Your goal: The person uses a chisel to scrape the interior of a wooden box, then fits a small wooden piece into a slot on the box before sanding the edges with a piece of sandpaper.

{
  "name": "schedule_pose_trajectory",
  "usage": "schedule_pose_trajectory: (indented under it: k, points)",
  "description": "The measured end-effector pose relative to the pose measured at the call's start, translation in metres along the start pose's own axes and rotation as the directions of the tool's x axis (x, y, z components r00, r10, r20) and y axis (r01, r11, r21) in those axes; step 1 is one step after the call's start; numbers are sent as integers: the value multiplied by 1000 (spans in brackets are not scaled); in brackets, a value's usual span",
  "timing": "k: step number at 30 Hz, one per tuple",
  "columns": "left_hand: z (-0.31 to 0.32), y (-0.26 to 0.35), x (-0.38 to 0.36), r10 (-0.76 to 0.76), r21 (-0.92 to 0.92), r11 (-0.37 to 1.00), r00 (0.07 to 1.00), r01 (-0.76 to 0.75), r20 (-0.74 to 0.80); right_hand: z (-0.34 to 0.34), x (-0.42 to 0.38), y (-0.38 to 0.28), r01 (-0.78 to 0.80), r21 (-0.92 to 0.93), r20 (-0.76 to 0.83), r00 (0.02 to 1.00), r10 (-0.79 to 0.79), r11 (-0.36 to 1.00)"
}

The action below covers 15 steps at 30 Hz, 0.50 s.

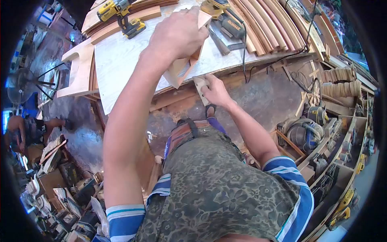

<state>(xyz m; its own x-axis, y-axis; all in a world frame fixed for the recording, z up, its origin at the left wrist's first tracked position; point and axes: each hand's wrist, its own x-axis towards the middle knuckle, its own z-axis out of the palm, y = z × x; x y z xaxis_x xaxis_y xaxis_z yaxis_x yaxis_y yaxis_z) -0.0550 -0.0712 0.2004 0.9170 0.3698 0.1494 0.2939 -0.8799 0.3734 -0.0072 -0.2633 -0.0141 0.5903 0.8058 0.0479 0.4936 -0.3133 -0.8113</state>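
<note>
My left hand (177,34) grips a small angular wooden piece (181,69) and presses it against the pale workbench top (121,60) near its front edge. Just below and to the right of that piece, my right hand (215,89) holds a folded sheet of sandpaper (199,85) against the lower edge of the wood. Both arms reach forward over my patterned apron.
A yellow cordless drill (121,16) lies at the back left of the bench, a yellow sander (223,16) with its cord at the back right, beside several curved wooden strips (270,28). Shelves of power tools (334,161) run along the right. Another person (24,133) crouches at far left near a fan (24,84).
</note>
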Motion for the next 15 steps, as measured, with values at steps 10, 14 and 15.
schedule_pose_trajectory:
  k: [10, 14, 15]
  points:
    - [-1, 0, -2, -14, -9, 1000, 1000, 14, -7, 6, 36, 2, -190, 100, -170, 964, 205, 977]
    - [0, -2, 1, 7, 9, 1000, 1000, -7, -24, -1, 44, 0, 272, -567, -77, 922, -379, 777]
    - [0, -1, 1, -22, -13, 1000, 1000, 22, 5, -1, 47, 0, 368, -665, 43, 888, -459, 649]
